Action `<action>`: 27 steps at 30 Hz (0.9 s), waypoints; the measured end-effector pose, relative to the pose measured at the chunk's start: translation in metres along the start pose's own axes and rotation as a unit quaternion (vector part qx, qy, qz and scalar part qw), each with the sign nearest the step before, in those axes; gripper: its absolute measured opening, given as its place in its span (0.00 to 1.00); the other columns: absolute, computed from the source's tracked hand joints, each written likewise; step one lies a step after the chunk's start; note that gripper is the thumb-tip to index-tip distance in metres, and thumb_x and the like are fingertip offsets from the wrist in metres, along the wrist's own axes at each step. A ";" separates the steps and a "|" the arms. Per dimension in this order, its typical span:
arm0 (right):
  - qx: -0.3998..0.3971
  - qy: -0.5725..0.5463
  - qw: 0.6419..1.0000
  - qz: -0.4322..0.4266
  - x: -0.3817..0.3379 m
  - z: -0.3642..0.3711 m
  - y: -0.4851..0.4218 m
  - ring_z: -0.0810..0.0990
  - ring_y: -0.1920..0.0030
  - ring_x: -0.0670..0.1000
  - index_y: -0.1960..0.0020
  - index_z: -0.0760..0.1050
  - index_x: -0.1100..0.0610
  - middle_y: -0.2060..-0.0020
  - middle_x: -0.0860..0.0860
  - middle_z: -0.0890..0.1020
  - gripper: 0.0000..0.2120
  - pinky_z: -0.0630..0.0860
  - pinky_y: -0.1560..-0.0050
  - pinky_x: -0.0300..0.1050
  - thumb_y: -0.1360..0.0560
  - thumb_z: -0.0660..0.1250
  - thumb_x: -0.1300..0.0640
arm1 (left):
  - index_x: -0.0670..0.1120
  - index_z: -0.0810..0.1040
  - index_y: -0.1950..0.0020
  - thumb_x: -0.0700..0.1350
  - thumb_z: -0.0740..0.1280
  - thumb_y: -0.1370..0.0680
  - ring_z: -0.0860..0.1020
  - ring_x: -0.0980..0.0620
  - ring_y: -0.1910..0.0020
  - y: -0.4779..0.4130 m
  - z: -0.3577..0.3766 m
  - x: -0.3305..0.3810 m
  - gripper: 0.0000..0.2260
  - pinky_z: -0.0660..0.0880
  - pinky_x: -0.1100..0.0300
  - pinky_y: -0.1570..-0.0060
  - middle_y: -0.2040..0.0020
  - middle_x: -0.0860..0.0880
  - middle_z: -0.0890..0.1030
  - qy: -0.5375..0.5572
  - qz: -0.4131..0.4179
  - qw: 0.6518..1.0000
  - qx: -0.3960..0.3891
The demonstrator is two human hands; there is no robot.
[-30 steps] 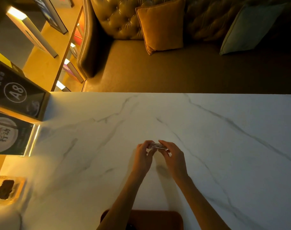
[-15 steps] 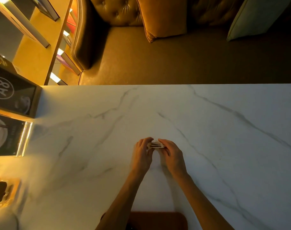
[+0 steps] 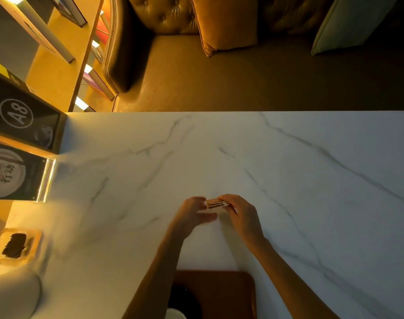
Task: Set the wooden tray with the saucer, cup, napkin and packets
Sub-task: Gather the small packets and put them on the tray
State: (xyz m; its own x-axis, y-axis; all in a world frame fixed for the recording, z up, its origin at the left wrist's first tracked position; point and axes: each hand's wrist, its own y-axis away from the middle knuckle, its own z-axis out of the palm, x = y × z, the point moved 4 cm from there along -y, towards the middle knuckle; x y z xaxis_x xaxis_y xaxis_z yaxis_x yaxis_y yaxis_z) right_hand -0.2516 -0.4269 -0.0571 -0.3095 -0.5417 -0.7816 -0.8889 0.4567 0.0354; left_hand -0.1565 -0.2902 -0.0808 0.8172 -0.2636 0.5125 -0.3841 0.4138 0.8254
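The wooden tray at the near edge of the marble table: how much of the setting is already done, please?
Done: the dark brown wooden tray lies at the near edge, with a dark round item on it, perhaps the saucer; a pale rim shows below. In hand: the right hand pinches a small stack of flat packets above the table; the left hand is open beside it. Left: putting the packets on the tray; no napkin is visible.

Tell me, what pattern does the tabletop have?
White marble with thin grey veins, clearest in the head view.

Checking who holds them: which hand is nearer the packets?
Right. The right hand grips the packets in its fingers; the left hand is open beside them, apart.
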 end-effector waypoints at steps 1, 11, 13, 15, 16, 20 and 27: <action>0.000 -0.005 1.000 -0.017 -0.007 -0.004 0.011 0.81 0.48 0.44 0.42 0.79 0.53 0.47 0.49 0.84 0.12 0.75 0.44 0.30 0.25 0.69 0.60 | 0.32 0.73 0.37 0.40 0.63 0.21 0.82 0.35 0.52 0.016 0.000 -0.002 0.15 0.81 0.44 0.49 0.44 0.33 0.78 0.038 -0.044 0.998 -0.015; -0.113 -0.022 0.993 0.016 -0.049 -0.010 0.133 0.71 0.33 0.45 0.35 0.75 0.52 0.31 0.48 0.72 0.19 0.72 0.35 0.36 0.23 0.64 0.66 | 0.33 0.78 0.47 0.38 0.68 0.22 0.82 0.47 0.61 0.128 -0.003 -0.055 0.09 0.81 0.60 0.64 0.54 0.38 0.81 -0.110 0.014 0.993 0.024; -0.146 -0.113 0.974 0.131 -0.044 -0.010 0.163 0.69 0.32 0.45 0.35 0.75 0.48 0.30 0.48 0.69 0.19 0.71 0.34 0.36 0.21 0.61 0.65 | 0.37 0.77 0.51 0.38 0.68 0.23 0.82 0.48 0.60 0.146 -0.004 -0.076 0.04 0.82 0.61 0.66 0.55 0.41 0.81 -0.165 0.039 0.984 0.056; -0.133 -0.272 0.916 0.265 -0.044 -0.011 0.195 0.78 0.39 0.51 0.40 0.78 0.46 0.35 0.54 0.76 0.16 0.79 0.42 0.47 0.22 0.63 0.62 | 0.38 0.77 0.50 0.38 0.67 0.22 0.82 0.47 0.60 0.163 -0.002 -0.099 0.04 0.82 0.59 0.65 0.54 0.40 0.81 -0.207 0.064 0.974 0.059; -0.118 -0.328 0.885 0.309 -0.044 -0.012 0.210 0.81 0.44 0.53 0.40 0.78 0.48 0.40 0.56 0.78 0.15 0.82 0.47 0.49 0.22 0.65 0.62 | 0.37 0.77 0.49 0.38 0.67 0.22 0.82 0.46 0.59 0.171 0.001 -0.111 0.05 0.82 0.57 0.64 0.54 0.40 0.81 -0.229 0.078 0.969 0.053; -0.075 -0.352 0.858 0.367 -0.044 -0.015 0.259 0.85 0.52 0.53 0.36 0.74 0.51 0.51 0.56 0.83 0.22 0.83 0.54 0.46 0.27 0.70 0.66 | 0.40 0.77 0.46 0.35 0.65 0.22 0.82 0.45 0.56 0.204 0.007 -0.149 0.05 0.82 0.55 0.62 0.51 0.41 0.81 -0.244 0.121 0.962 0.026; -0.037 -0.330 0.831 0.447 -0.032 -0.016 0.298 0.84 0.52 0.55 0.40 0.78 0.59 0.51 0.56 0.84 0.17 0.82 0.50 0.47 0.27 0.71 0.65 | 0.39 0.79 0.41 0.38 0.66 0.21 0.84 0.45 0.51 0.221 0.009 -0.189 0.10 0.83 0.56 0.53 0.48 0.40 0.83 -0.195 0.080 0.977 0.033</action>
State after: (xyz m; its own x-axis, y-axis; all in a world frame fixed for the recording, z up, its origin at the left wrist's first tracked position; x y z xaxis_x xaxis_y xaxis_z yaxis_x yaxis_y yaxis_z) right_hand -0.5123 -0.2851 -0.0116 -0.6264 0.5061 -0.5929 -0.4290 0.4112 0.8043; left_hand -0.3997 -0.1566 0.0069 0.5230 -0.5182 0.6767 -0.5302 0.4239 0.7343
